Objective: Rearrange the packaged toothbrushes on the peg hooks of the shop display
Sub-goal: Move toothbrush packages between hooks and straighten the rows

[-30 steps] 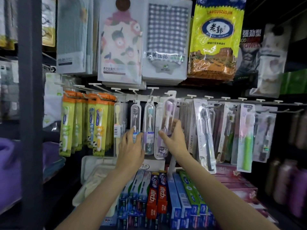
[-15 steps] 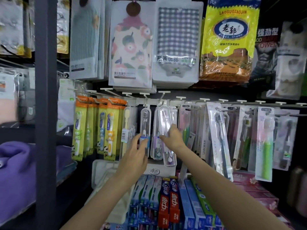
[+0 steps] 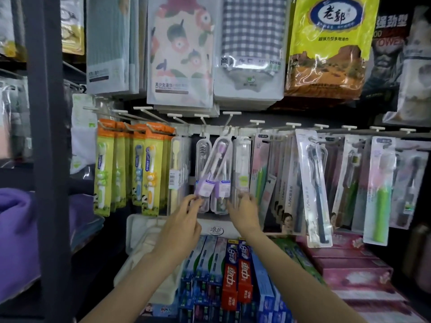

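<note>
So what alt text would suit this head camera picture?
A person's left hand pinches the bottom of a tilted clear toothbrush pack on a shop peg, while the right hand touches a neighbouring pack.

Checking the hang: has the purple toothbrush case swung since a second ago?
Yes. The purple toothbrush case now tilts, its bottom pulled leftward by the left hand, across the upright clear case.
</note>
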### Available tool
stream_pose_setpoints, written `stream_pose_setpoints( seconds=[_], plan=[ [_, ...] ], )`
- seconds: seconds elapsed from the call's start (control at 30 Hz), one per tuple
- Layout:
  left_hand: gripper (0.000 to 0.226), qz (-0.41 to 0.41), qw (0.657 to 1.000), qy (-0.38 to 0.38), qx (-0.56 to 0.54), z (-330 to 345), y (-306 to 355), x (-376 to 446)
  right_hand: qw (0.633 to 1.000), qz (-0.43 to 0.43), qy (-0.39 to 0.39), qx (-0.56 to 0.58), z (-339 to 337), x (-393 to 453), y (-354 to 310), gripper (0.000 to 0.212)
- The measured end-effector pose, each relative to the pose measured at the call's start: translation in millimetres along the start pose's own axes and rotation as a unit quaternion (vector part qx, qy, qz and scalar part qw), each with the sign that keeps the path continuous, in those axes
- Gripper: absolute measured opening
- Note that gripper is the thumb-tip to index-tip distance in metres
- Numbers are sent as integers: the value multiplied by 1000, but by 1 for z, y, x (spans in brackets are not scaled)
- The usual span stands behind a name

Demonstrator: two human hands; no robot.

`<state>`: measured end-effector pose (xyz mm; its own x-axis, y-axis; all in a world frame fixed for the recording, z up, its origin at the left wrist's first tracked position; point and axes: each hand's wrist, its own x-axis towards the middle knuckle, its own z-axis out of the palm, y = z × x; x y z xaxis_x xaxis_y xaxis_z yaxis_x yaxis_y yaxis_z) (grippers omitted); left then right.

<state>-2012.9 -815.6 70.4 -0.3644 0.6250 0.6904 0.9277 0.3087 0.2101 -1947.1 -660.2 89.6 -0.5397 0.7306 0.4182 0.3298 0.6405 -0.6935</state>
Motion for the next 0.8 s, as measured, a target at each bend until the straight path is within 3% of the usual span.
stream_pose_setpoints(
  seconds=[0.1,0.2,0.3,0.6,0.7,0.8],
  plan=[
    [51,-11,1000,-8,3,8,-3,-6,994,80,66,21,7,-7,35,31],
    [52,-18,1000,-19,0,19,-5,-10,986,138,93,-2,11,-6,59,41],
    [53,-12,999,-31,-12,29,-7,-13,984,162,71,14,15,-3,70,52],
    [48,0,999,-41,-22,38,-6,-22,996,75,31,-35,28,4,80,45],
    [50,11,999,-46,-20,41,5,-18,998,11,63,-18,20,-30,76,48],
    [44,-4,992,-31,-120,42,32,-5,994,-50,101,-2,7,-62,67,53]
  ],
)
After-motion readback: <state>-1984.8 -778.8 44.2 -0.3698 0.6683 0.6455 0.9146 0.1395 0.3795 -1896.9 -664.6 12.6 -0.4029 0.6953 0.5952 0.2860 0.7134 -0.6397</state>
